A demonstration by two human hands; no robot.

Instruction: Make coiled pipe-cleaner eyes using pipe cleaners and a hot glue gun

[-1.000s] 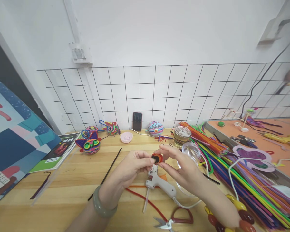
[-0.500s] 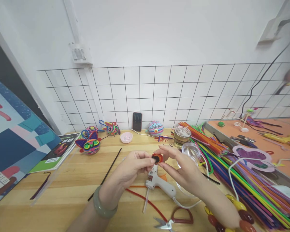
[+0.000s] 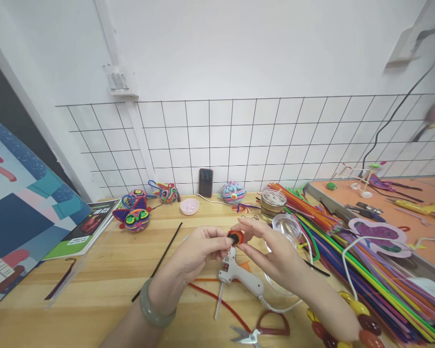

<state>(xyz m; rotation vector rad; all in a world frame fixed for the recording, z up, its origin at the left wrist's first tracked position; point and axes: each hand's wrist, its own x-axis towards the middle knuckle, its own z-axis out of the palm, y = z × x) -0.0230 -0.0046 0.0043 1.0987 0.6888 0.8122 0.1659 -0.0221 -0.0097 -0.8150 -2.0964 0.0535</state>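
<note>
As the two forearms reach in over the wooden table [image 3: 101, 290], a green bangle [image 3: 150, 311] circles the left wrist and chunky yellow, brown and orange beads [image 3: 369, 325] circle the right. Nearest the person, below the hands, I see a pair of scissors [image 3: 255, 334] lying with its blades parted, a red pipe cleaner [image 3: 223, 304] running up and leftward from it. Just under the fingers lies a white glue gun [image 3: 241, 277], its nozzle close below a small red-and-black fuzzy piece [image 3: 236, 237]. The left hand [image 3: 203, 246] pinches that piece between thumb and finger; the right hand [image 3: 271, 246] curves loosely about its other side, fingertips at its edge, though I can't tell whether they grip it. A black pipe cleaner [image 3: 166, 247] lies slantwise to the left hand's outer side, while a big bundle of pipe cleaners [image 3: 366, 270] spreads out to the right of the right hand. Beyond the hands sit a lidded jar [image 3: 273, 205], a pink bowl [image 3: 183, 210] and a striped ball [image 3: 234, 192], and a phone [image 3: 206, 182] leans against the wall under a wire grid [image 3: 209, 126].
</note>
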